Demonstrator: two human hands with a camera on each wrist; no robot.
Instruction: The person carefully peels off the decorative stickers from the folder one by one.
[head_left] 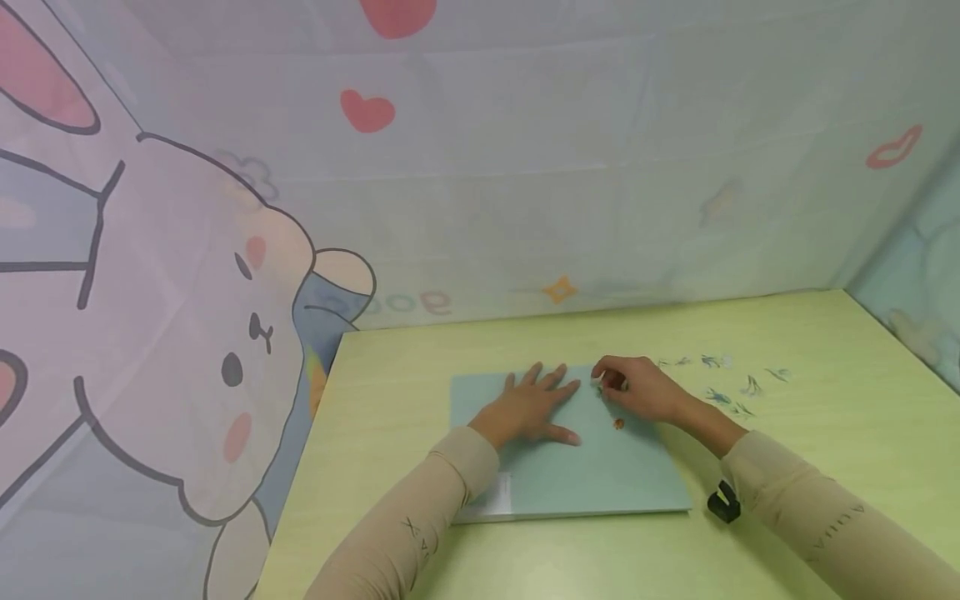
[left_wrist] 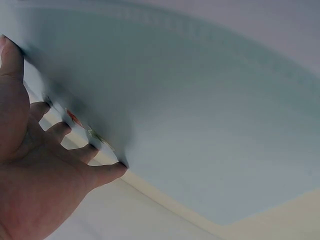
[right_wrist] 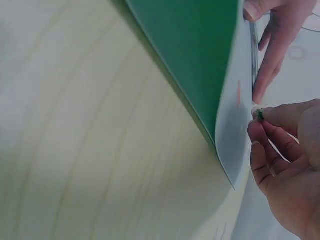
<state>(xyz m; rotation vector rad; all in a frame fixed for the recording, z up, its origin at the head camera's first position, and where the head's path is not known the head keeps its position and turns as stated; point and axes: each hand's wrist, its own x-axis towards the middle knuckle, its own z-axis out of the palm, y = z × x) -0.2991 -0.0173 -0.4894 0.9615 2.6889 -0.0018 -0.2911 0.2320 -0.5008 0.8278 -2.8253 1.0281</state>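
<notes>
Left hand (head_left: 534, 408), fingers spread, on a pale green folder (head_left: 592, 479); right hand (head_left: 637, 390) pinching a tiny piece (right_wrist: 258, 114) near the folder's far-right corner; blue plant-shaped pieces (head_left: 717, 397) right of the folder.

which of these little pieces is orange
The orange piece lying on the pale green folder; the table pieces look blue-green, and the pinched piece in the right hand greenish.

Across the top of the head view, the backdrop (head_left: 510, 167) looks like thin, creased, matt cloth. The smooth, wood-grained tabletop (head_left: 390, 383) shines at bottom centre; the pale green folder (head_left: 592, 479) mid-frame looks smooth and matt.
</notes>
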